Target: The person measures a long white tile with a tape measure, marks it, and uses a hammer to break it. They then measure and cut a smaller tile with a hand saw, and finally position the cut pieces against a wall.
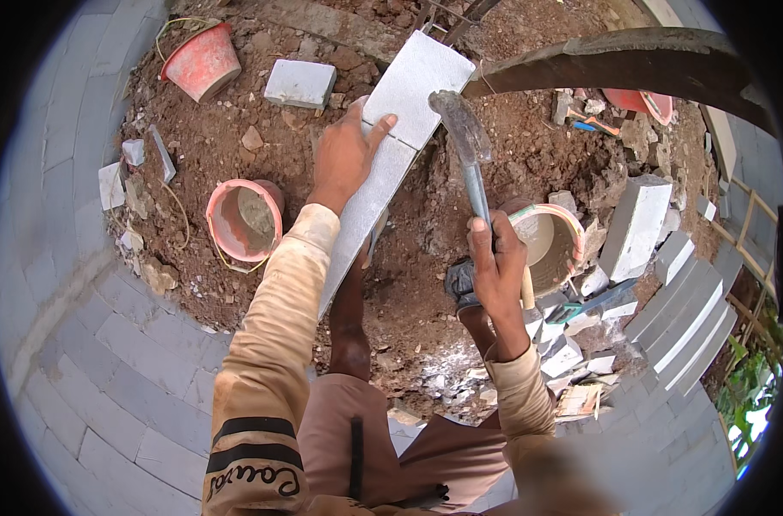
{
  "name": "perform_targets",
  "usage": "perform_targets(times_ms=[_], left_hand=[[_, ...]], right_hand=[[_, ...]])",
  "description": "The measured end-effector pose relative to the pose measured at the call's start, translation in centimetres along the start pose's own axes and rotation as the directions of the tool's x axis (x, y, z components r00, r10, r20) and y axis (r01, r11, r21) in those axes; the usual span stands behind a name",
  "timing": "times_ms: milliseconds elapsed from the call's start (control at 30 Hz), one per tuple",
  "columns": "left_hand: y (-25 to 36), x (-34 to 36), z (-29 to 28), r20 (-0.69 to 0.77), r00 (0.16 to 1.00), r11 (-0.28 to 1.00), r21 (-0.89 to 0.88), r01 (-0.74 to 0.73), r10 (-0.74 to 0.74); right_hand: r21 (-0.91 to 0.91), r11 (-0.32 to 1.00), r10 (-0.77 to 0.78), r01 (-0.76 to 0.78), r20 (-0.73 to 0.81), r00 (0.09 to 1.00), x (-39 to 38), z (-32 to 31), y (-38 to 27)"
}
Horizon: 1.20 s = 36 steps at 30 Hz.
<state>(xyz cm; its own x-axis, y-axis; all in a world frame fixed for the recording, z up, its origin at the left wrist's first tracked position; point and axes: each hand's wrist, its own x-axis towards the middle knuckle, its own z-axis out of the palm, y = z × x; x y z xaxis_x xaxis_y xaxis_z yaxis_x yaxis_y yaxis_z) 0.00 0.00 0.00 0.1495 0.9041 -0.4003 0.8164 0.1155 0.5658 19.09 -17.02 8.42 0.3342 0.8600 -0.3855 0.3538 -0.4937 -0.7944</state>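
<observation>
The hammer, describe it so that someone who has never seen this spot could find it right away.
Start at the patch of bare brown soil ringed by grey paving. Above its middle, the left hand steadies a long pale grey block. Just right of that block, the right hand grips the hammer by its handle: the only metal tool raised in the air, its dusty head pointing up.

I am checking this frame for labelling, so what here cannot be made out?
- Head view: lower end of the grey block, hidden behind the left hand and its sleeve.
- Hammer: its head is motion-blurred, so the shape is unclear; the grip is covered by the right hand.
- Right bucket: partly behind the right hand.
- Lower right corner: blurred.
</observation>
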Motion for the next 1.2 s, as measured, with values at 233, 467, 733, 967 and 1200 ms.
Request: perform_targets(times_ms=[233,467,733,967,1200], left_hand=[[-0.3,0.0,-0.6,-0.037,0.998,0.996,-0.067,-0.057,0.054],[-0.7,0.2,-0.5,0.01,1.0,0.995,-0.095,-0.027,0.029],[-1.4,0.0,0.4,-0.043,0.995,0.994,-0.062,-0.095,0.092],[-1.2,0.5,0.1,-0.007,0.998,0.997,-0.017,-0.069,0.069],[-1.1,0.6,-0.4,0.0,0.995,0.994,-0.046,-0.095,0.095]], right_hand=[[-0.171,0.985,0.009,-0.027,-0.102,0.995,3.6,4.9,-2.5],[-0.166,0.984,0.051,-0.066,-0.098,0.994,3.2,5.0,-3.7],[-0.246,0.966,0.078,-0.085,-0.037,0.996,2.8,4.6,-4.1],[-0.244,0.964,0.107,-0.107,-0.01,0.994,1.5,4.8,-3.1],[-0.186,0.975,0.122,-0.122,-0.014,0.992,0.9,4.2,-1.8]])
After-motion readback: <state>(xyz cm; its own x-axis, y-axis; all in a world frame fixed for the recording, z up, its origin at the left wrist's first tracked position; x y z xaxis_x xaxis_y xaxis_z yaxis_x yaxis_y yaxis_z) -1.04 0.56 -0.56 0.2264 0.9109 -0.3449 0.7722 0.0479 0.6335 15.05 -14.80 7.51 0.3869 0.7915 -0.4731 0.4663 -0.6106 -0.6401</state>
